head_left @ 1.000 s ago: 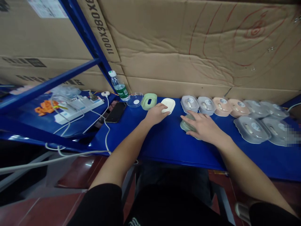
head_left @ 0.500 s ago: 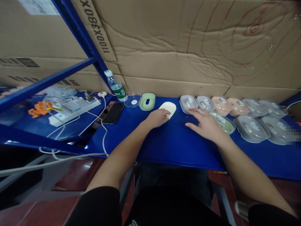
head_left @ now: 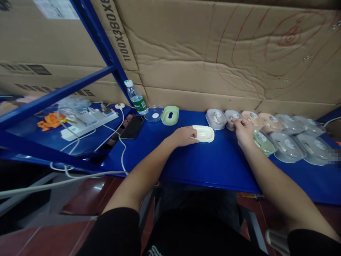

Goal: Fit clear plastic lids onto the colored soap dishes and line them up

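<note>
My left hand (head_left: pixel 186 136) grips the left end of a cream oval dish (head_left: pixel 205 133), thumb and fingers closed on its rim. The dish is just above or on the blue table, its hollow side facing up. My right hand (head_left: pixel 244 131) is closed in a pinch over a small grey container with a clear lid (head_left: pixel 229 117). What the pinched fingers hold, if anything, is hidden. A green lidded container (head_left: pixel 263 143) is partly covered by my right wrist. Another grey lidded container (head_left: pixel 216 119) stands between the dish and my right hand.
A green piece with an oval slot (head_left: pixel 169 116) and a clear lid (head_left: pixel 153 113) lie at the back left, beside a water bottle (head_left: pixel 137 100) and a phone (head_left: pixel 132 127). Several lidded containers (head_left: pixel 289 147) fill the right. A white power strip (head_left: pixel 89 124) trails cables.
My left hand has moved right and nearer with the cream dish, which is now turned crosswise. My right hand has gone from spread fingers to a pinch, shifting slightly right.
</note>
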Tool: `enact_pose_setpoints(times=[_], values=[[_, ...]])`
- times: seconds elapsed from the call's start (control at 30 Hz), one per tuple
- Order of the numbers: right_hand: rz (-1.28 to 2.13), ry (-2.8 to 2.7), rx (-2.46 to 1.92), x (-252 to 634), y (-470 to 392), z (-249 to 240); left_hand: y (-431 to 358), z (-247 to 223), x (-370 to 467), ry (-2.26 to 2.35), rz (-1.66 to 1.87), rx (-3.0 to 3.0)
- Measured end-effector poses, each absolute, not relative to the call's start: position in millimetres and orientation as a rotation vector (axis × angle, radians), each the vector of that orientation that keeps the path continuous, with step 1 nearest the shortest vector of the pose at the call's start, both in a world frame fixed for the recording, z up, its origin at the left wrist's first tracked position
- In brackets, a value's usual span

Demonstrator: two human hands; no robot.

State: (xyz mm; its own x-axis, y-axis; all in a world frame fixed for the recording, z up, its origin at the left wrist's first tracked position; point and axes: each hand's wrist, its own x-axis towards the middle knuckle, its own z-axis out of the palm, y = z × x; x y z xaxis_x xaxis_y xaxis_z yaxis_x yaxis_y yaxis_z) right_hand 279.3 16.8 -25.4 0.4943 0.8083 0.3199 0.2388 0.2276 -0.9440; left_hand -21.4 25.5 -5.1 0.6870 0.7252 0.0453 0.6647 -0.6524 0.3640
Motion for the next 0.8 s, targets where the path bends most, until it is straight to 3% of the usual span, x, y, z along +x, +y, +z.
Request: enact_pose_setpoints(times=[0.6, 0.8], values=[[0.271, -1.088, -1.362, 324, 36, -29, 24, -8, -20, 1.098, 0.275, 2.588], [0.286, -1.515, -1.389, 295, 12, -25, 22, -7, -19, 1.075, 0.275, 2.605]])
